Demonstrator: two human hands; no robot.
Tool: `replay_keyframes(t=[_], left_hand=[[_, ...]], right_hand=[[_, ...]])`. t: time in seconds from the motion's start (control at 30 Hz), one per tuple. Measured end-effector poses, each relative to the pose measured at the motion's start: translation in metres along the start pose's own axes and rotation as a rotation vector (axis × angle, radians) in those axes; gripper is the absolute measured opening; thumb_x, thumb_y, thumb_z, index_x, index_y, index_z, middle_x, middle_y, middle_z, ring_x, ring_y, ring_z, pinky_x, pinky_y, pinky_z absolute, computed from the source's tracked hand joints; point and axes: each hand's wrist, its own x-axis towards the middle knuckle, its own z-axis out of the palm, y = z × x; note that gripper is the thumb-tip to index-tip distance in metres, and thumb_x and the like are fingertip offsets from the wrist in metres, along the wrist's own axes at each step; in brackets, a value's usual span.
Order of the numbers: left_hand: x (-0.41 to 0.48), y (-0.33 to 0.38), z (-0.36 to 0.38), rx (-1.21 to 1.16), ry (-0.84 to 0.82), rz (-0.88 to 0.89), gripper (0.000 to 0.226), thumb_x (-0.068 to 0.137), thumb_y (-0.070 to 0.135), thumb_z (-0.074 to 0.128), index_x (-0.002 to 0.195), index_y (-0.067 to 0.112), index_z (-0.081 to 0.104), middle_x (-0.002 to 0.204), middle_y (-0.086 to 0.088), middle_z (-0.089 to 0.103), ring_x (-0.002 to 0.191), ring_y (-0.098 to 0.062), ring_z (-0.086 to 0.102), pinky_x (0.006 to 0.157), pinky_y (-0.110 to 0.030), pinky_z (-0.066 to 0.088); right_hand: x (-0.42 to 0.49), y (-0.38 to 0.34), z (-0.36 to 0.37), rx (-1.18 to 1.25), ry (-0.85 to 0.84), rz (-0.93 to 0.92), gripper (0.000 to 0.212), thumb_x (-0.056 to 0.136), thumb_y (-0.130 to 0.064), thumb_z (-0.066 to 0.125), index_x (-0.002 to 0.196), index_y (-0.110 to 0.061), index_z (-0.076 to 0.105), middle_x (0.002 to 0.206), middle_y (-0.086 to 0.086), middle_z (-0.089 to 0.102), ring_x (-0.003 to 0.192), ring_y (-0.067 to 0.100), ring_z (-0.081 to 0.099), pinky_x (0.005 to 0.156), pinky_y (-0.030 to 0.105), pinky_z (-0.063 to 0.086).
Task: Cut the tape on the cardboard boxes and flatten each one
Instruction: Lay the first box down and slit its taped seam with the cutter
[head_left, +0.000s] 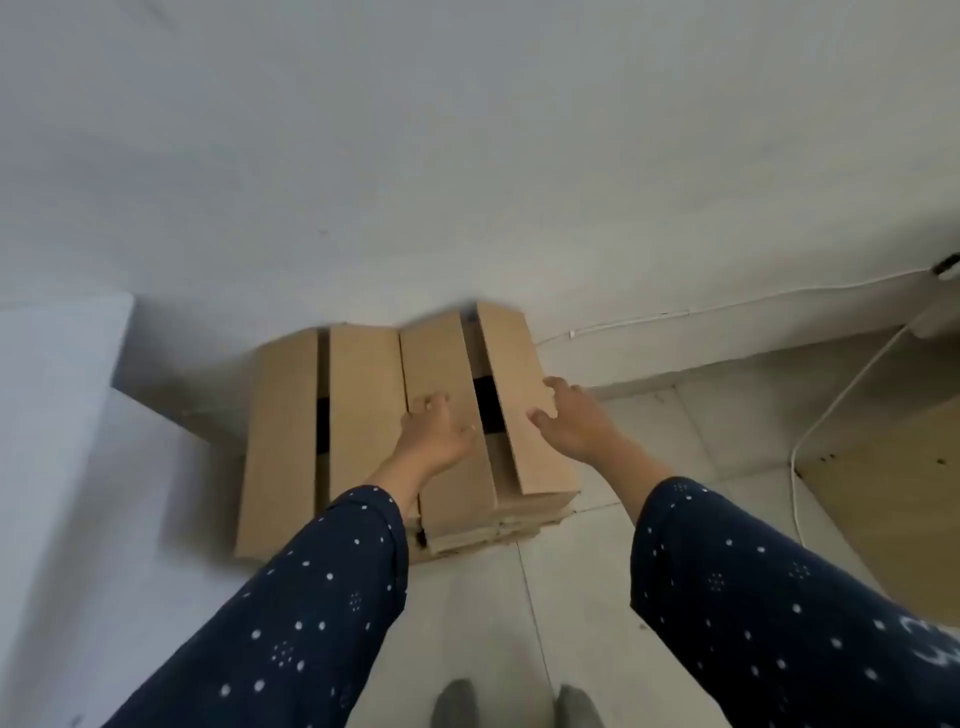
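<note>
Under the left hand (434, 436): a top flap of the right-hand cardboard box (457, 499). The palm faces down and the fingers are spread and laid flat on the flap, grasping nothing.
Right hand (571, 421): at the outer edge of the same box's other flap (514, 364). The thumb lies on top and the fingertips are at the edge. I cannot tell whether it pinches the flap or only touches it.
Between the hands: a dark gap where the two flaps stand apart. No tape is seen bridging it.
Left of the left hand: a second cardboard box (280, 441), touching the first. Its two flaps are parted by a narrow dark slit.
Below the hands: layered cardboard edges at the near end of the boxes. They are too blurred to tell what they are.
Beyond the hands: a white wall (467, 156), with both boxes pushed against its base.
Right of the right hand: a thin white cable (727, 305) running along the wall, over a pale tiled floor (597, 571).
Forearms: dark blue sleeves (291, 623) with white dots.
Nearest the body: two grey shoe tips (457, 701).
</note>
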Motion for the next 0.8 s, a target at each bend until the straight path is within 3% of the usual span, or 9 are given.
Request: replay_keyframes(t=[0.13, 0.3, 0.37, 0.43, 0.5, 0.57, 0.67, 0.8], left_hand=[[0.051, -0.006, 0.038, -0.047, 0.123, -0.177, 0.067, 0.105, 0.032, 0.045, 0.159, 0.012, 0.011, 0.167, -0.013, -0.002, 0.152, -0.036, 0.002, 0.122, -0.045, 0.016], [0.077, -0.003, 0.074, 0.029, 0.289, -0.303, 0.072, 0.1, 0.037, 0.055, 0.157, 0.025, 0.013, 0.164, -0.021, -0.01, 0.15, -0.043, 0.001, 0.12, -0.052, 0.014], [0.084, 0.005, 0.083, 0.021, 0.332, -0.362, 0.076, 0.097, 0.043, 0.06, 0.156, 0.031, 0.014, 0.163, -0.023, -0.013, 0.148, -0.046, 0.003, 0.12, -0.054, 0.013], [0.09, 0.014, 0.085, -0.013, 0.353, -0.427, 0.092, 0.089, 0.051, 0.068, 0.157, 0.033, 0.008, 0.164, -0.024, -0.003, 0.144, -0.047, 0.013, 0.118, -0.053, 0.018], [0.097, 0.02, 0.079, -0.064, 0.396, -0.5, 0.118, 0.073, 0.059, 0.08, 0.158, 0.026, 0.005, 0.158, -0.023, 0.018, 0.138, -0.045, 0.025, 0.113, -0.051, 0.026], [0.101, 0.024, 0.071, -0.131, 0.415, -0.559, 0.131, 0.062, 0.067, 0.084, 0.157, 0.015, 0.01, 0.156, -0.019, 0.022, 0.138, -0.043, 0.026, 0.112, -0.052, 0.028], [0.1, 0.031, 0.065, -0.275, 0.378, -0.52, 0.121, 0.065, 0.066, 0.082, 0.154, 0.017, 0.017, 0.157, -0.014, 0.017, 0.14, -0.042, 0.024, 0.111, -0.057, 0.032], [0.078, 0.038, 0.047, -0.413, 0.303, -0.389, 0.123, 0.068, 0.061, 0.083, 0.157, 0.023, 0.007, 0.158, -0.011, 0.023, 0.139, -0.038, 0.036, 0.108, -0.053, 0.041]], right_hand=[[0.049, 0.044, 0.024, 0.094, 0.003, 0.104, 0.081, 0.097, -0.054, 0.048, 0.158, -0.016, 0.009, 0.16, 0.014, 0.021, 0.144, 0.036, 0.029, 0.112, 0.047, 0.032], [0.074, 0.077, 0.056, 0.263, -0.08, 0.166, 0.109, 0.082, -0.072, 0.056, 0.158, -0.015, 0.004, 0.161, 0.014, 0.019, 0.144, 0.035, 0.028, 0.112, 0.049, 0.031], [0.079, 0.087, 0.064, 0.306, -0.113, 0.182, 0.108, 0.083, -0.07, 0.057, 0.158, -0.014, 0.004, 0.159, 0.014, 0.022, 0.143, 0.035, 0.031, 0.112, 0.047, 0.032], [0.085, 0.097, 0.068, 0.347, -0.136, 0.18, 0.1, 0.085, -0.068, 0.056, 0.157, -0.017, 0.009, 0.155, 0.014, 0.032, 0.138, 0.034, 0.039, 0.11, 0.047, 0.036], [0.087, 0.105, 0.065, 0.414, -0.144, 0.177, 0.09, 0.087, -0.068, 0.053, 0.155, -0.022, 0.016, 0.148, 0.009, 0.044, 0.13, 0.033, 0.048, 0.105, 0.045, 0.041], [0.087, 0.111, 0.06, 0.495, -0.104, 0.209, 0.082, 0.088, -0.07, 0.05, 0.153, -0.026, 0.025, 0.143, 0.006, 0.05, 0.126, 0.031, 0.05, 0.103, 0.043, 0.041], [0.08, 0.111, 0.053, 0.565, -0.043, 0.244, 0.078, 0.087, -0.07, 0.052, 0.149, -0.026, 0.035, 0.14, 0.003, 0.052, 0.125, 0.028, 0.051, 0.103, 0.044, 0.042], [0.059, 0.093, 0.036, 0.565, 0.02, 0.253, 0.077, 0.084, -0.072, 0.054, 0.144, -0.026, 0.04, 0.134, 0.003, 0.056, 0.121, 0.028, 0.054, 0.101, 0.044, 0.044]])
